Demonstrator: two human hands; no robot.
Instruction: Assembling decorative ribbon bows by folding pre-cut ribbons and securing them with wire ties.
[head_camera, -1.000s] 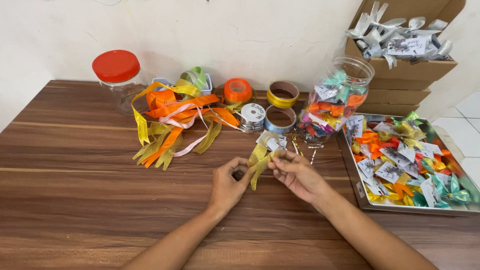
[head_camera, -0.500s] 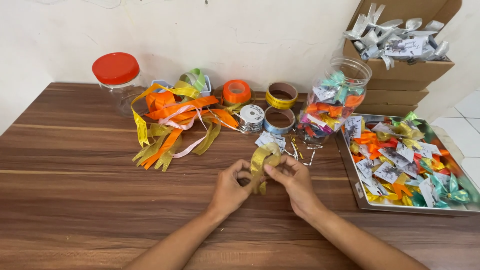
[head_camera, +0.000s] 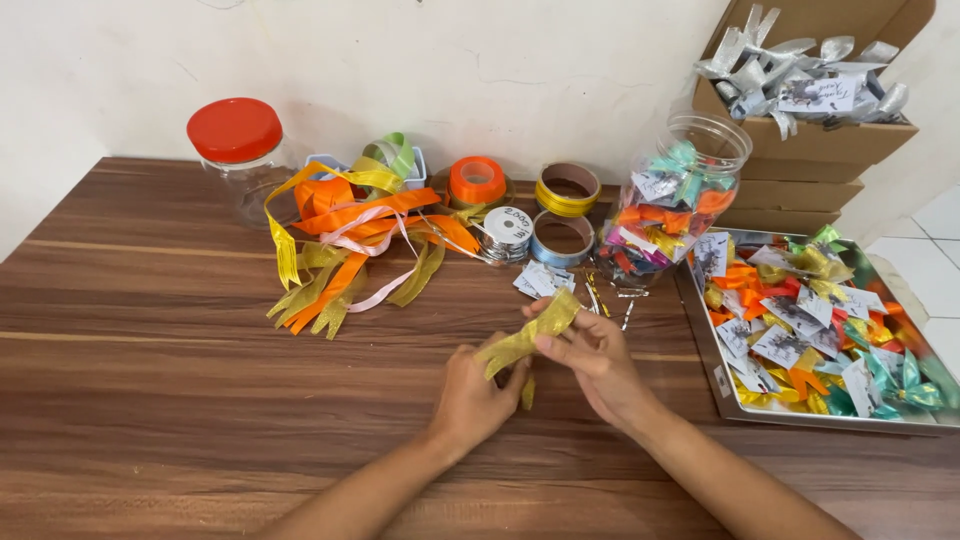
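Observation:
Both my hands meet over the middle of the wooden table (head_camera: 150, 400). A strip of gold ribbon (head_camera: 540, 325) runs between them, folded over. My left hand (head_camera: 478, 395) pinches its lower end, and a short tail hangs below the fingers. My right hand (head_camera: 590, 360) grips the upper fold between thumb and fingers. Just beyond the hands lie several small white paper tags (head_camera: 540, 280).
A heap of cut orange, gold and pink ribbons (head_camera: 350, 240) lies at the back left beside a red-lidded jar (head_camera: 238, 150). Ribbon spools (head_camera: 565, 190) stand by the wall. A tilted clear jar (head_camera: 675, 200) and a metal tray (head_camera: 715, 375) hold finished bows. Cardboard boxes (head_camera: 810, 160) stand behind.
My hands have drawn closer together and a little toward me, and the gold ribbon has been folded into a tighter loop between them.

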